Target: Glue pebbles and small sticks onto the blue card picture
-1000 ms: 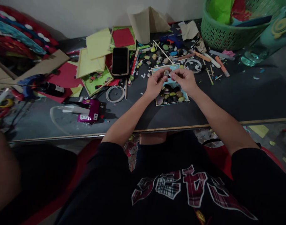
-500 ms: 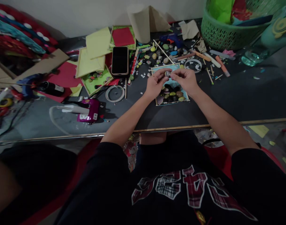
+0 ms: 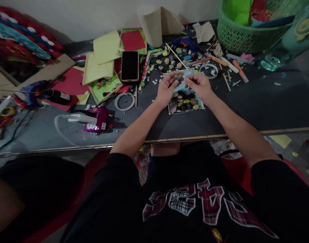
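Left hand [image 3: 165,89]: fingers hold grey stone [image 3: 178,77] by its edge, likely leaving its top exposed | right hand [image 3: 200,85]: fingers narrow beside it, cannot tell if gripping | stone: raised above pebble-filled tray [image 3: 186,89] on table [image 3: 260,101]

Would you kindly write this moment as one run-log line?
left hand: holding grey stone | right hand: beside it, contact unclear | beneath: blue framed panel bearing pebbles | farther left: phone

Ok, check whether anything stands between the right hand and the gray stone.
Nothing visible does. The left hand holds the gray stone over the framed panel, and the right hand is close beside it, a narrow gap between.
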A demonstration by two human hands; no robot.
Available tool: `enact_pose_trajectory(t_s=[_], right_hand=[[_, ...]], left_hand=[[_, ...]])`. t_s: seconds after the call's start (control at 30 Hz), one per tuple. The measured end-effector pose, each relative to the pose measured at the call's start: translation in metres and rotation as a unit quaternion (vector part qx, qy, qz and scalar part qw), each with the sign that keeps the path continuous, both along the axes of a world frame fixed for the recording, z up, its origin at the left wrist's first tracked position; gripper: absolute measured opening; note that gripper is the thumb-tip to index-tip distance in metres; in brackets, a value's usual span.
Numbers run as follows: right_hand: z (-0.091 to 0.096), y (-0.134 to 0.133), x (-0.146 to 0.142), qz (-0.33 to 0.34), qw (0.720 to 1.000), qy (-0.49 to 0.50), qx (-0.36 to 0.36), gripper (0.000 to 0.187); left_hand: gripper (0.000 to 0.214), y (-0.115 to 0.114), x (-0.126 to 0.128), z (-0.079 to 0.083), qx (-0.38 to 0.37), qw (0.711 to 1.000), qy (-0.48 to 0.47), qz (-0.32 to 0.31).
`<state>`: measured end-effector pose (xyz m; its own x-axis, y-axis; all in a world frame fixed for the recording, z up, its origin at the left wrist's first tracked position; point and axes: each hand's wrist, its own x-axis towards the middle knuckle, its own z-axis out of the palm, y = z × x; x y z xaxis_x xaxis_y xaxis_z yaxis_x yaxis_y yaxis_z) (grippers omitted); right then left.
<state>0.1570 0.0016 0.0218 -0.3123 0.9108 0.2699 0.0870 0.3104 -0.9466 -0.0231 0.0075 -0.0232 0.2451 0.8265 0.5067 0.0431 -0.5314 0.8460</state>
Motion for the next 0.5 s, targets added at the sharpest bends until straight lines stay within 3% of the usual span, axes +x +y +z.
enact_pose_trajectory(t_s=[0.5], right_hand=[[0.0016,-0.0029,-0.0042,-0.014,1.0,0.025,-0.002,0.062]], left_hand=[[0.049,-0.0031,-0.0008,0.0019,0.049,0.997,0.04,0.034]])
